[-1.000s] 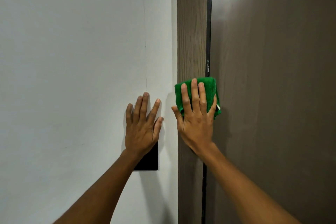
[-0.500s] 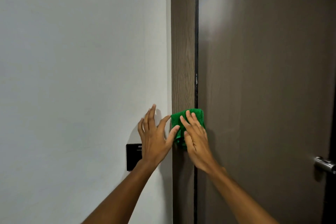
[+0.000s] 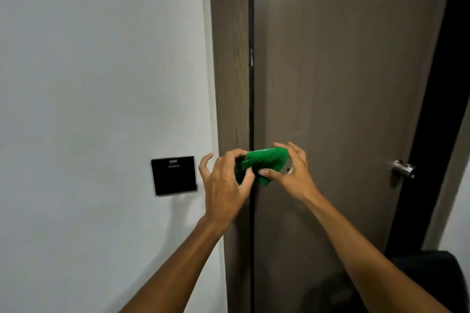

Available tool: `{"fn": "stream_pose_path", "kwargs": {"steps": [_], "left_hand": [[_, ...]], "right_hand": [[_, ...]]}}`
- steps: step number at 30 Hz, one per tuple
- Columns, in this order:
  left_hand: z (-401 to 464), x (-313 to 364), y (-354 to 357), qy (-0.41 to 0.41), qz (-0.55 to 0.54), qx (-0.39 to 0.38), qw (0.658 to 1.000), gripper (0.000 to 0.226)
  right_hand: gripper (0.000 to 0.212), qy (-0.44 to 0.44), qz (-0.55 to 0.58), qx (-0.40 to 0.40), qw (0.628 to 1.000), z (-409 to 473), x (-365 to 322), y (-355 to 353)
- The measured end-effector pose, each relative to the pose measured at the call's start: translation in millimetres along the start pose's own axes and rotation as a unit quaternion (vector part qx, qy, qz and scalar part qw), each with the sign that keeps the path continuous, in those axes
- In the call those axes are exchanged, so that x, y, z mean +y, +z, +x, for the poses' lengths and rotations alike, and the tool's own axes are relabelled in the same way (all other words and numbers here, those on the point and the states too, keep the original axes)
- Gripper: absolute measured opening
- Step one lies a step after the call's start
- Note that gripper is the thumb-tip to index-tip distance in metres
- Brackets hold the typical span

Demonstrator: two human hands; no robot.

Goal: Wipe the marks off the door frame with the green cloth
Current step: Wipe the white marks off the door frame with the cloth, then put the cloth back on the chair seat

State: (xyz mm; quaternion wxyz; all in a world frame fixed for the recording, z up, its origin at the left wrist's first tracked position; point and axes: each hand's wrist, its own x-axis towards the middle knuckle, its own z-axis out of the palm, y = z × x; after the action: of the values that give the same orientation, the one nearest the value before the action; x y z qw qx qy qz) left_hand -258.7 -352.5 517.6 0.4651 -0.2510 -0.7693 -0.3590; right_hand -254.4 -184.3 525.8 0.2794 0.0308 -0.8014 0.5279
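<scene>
At the door frame (image 3: 230, 84), you hold the green cloth (image 3: 262, 164) bunched between both hands.

Your left hand (image 3: 225, 185) pinches the cloth's left end with thumb and curled fingers; your right hand (image 3: 292, 173) grips its right end, thumb underneath. The cloth hangs in front of the dark gap between frame and door (image 3: 343, 84), off the wood. On the wall (image 3: 101, 84), a black panel (image 3: 174, 175) sits just left of your hands.

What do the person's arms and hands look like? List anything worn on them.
Both forearms are bare up to the picture's lower edge: no sleeves show. The left hand and right hand wear no gloves, and no rings, watch or wristbands show. Fingernails are short and unpainted.
</scene>
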Motion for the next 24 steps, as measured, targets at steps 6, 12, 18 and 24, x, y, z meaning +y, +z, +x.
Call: {"fn": "stream_pose_path", "kwargs": {"steps": [6,12,18,24], "left_hand": [[-84,32,46,-0.15,-0.127,-0.102,0.975,0.037],[-195,65,125,-0.19,-0.059,-0.337,0.92,0.034],[-326,120,212,-0.284,-0.107,-0.535,0.789,0.04],[-451,187,276,-0.303,-0.151,-0.653,0.678,0.02]], "right_hand": [[0.041,0.166,0.235,-0.081,0.954,-73,85,-29],[0.028,0.342,0.197,-0.034,0.918,-163,216,-73],[0.04,0.494,0.113,0.087,0.858,-285,343,-133],[0.046,0.573,0.002,0.114,0.811,-396,401,-208]]}}
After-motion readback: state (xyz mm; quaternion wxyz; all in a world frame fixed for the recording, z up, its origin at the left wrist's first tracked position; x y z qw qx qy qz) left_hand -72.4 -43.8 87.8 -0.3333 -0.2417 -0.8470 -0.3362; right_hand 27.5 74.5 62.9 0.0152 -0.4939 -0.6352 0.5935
